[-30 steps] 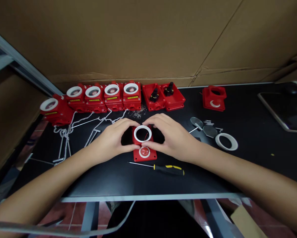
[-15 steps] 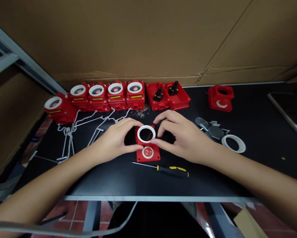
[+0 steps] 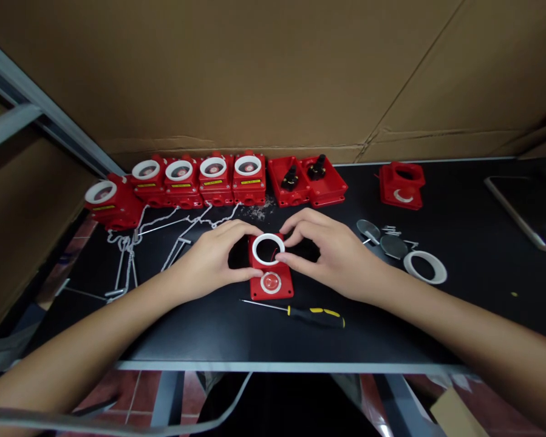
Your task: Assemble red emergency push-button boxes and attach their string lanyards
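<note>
Left hand (image 3: 225, 255): grip closed on red cover (image 3: 286, 285).
Red cover: mid-length of the surface (image 3: 200, 343), toward front edge.
White ring (image 3: 268, 262): atop cover; uneven pressure could tilt it.
Right hand (image 3: 325, 252): grip pinching ring.
Screwdriver (image 3: 316, 315): nearer front edge; a knock could roll it off.

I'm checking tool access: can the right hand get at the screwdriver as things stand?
Probably yes: nothing covers the screwdriver, which lies close to the right hand, though that hand would first have to leave the white ring.
</note>
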Demonstrator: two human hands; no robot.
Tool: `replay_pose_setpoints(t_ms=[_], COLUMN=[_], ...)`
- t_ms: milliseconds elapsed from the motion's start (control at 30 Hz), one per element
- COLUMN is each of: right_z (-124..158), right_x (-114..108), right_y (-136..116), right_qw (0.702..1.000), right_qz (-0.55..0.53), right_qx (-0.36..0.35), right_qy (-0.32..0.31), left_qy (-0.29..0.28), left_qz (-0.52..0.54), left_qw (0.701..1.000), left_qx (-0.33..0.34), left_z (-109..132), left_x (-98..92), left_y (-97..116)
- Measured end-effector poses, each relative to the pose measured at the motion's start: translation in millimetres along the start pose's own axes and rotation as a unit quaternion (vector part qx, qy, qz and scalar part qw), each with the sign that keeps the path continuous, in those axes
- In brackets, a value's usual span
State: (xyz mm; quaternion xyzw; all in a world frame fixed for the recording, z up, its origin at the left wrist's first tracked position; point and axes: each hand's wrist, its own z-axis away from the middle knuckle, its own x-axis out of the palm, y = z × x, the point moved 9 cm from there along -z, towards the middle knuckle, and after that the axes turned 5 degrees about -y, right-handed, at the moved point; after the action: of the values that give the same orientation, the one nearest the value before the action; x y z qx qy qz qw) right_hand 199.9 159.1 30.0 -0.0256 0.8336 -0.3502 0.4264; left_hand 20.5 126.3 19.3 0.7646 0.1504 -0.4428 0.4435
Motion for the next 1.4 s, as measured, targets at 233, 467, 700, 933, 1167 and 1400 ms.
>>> replay_pose_setpoints(t_ms=[233,467,700,933,1167,1400], right_z=[-2,-1,-3,-2,-2,-2], right_x=[8,5,10,12,9,13], right_y=[3,8,6,4,1,7], right_qw=[0.998,0.998,0.999,0.998,0.999,0.998], right_qz=[-0.034,-0.06,-0.035,-0.04,-0.031,-0.024], right_qx=[-0.014,0.006,0.014,0.004,-0.002,0.034], right_qy=[-0.051,-0.025,-0.035,-0.052,-0.042,-0.053], left_qy=[-0.007,-0.003,-0.007,-0.006,-0.004,-0.008], left_qz=[0.008,0.012,0.008,0.009,0.008,0.008], left_qw=[1.0,1.0,1.0,1.0,1.0,1.0], left_qx=[-0.007,-0.003,0.008,0.014,0.013,0.014], left_z=[0,-1,0,1,1,0], left_x=[0.5,-0.1,1.1,1.4,2.0,3.5], left_y=[0,-1,2,5,3,3])
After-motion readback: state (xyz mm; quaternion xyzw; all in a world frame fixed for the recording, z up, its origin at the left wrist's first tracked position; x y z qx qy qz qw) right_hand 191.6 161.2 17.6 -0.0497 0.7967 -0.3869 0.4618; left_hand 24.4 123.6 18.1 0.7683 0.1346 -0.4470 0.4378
